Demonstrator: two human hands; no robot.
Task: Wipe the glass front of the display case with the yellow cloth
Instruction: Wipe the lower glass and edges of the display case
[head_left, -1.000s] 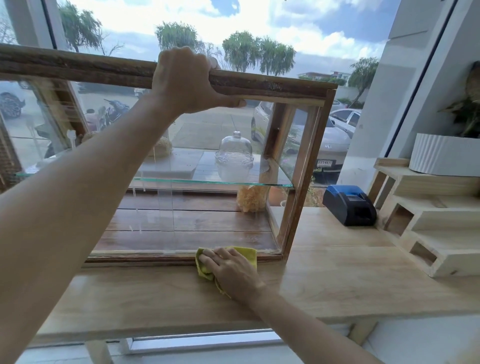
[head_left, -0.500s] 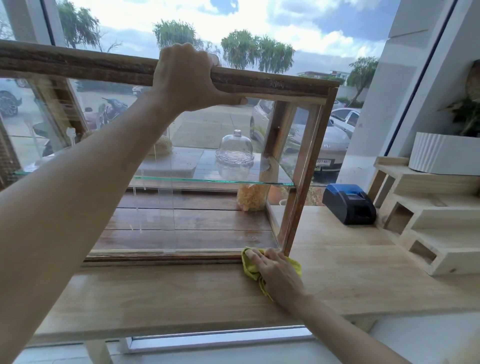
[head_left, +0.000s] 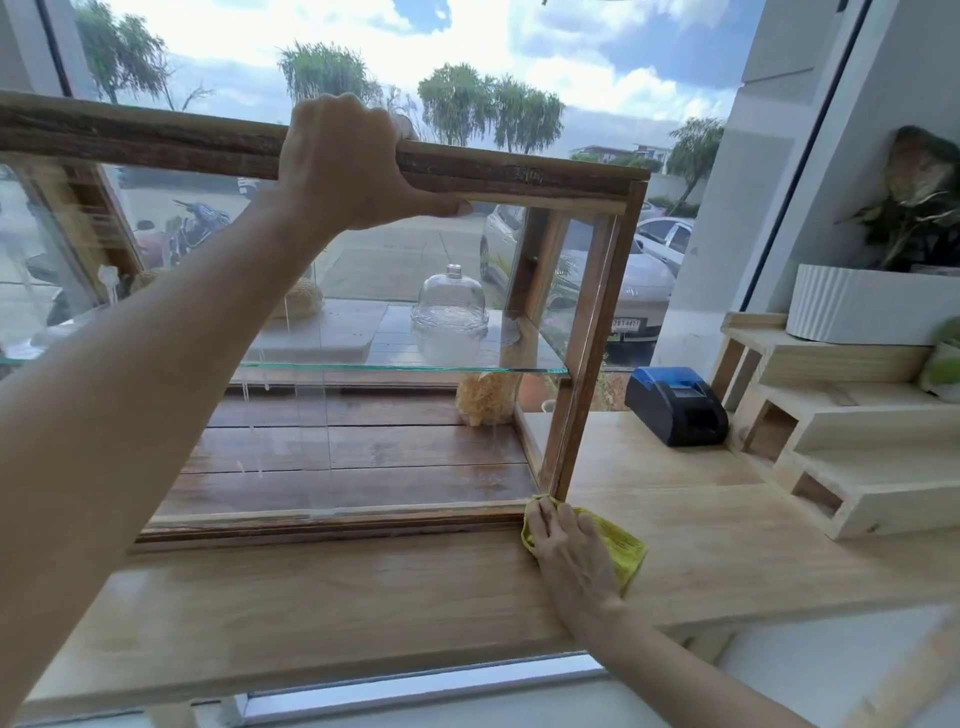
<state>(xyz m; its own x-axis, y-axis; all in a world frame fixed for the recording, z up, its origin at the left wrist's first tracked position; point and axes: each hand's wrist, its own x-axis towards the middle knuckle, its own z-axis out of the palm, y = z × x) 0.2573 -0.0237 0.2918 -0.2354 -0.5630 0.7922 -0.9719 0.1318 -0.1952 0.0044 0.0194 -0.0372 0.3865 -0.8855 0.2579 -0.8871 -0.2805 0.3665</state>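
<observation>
A wooden-framed display case (head_left: 587, 358) with glass sides stands on a light wooden counter (head_left: 322, 603). My left hand (head_left: 348, 166) grips the case's dark top rail. My right hand (head_left: 574, 551) presses a yellow cloth (head_left: 623, 545) flat on the counter at the case's lower right front corner, fingertips touching the bottom of the corner post. Inside, a glass dome (head_left: 451, 304) sits on a glass shelf (head_left: 415, 367), with a pale sponge-like lump (head_left: 485, 402) below it.
A black and blue receipt printer (head_left: 678, 405) sits right of the case. Stepped pale wooden shelves (head_left: 852, 462) stand at the far right, with a white ribbed planter (head_left: 862, 306) on top. A window behind shows parked cars.
My right hand slid the yellow cloth rightwards along the case's bottom rail, from its middle-right to the lower right corner. My left hand stayed on the top rail.
</observation>
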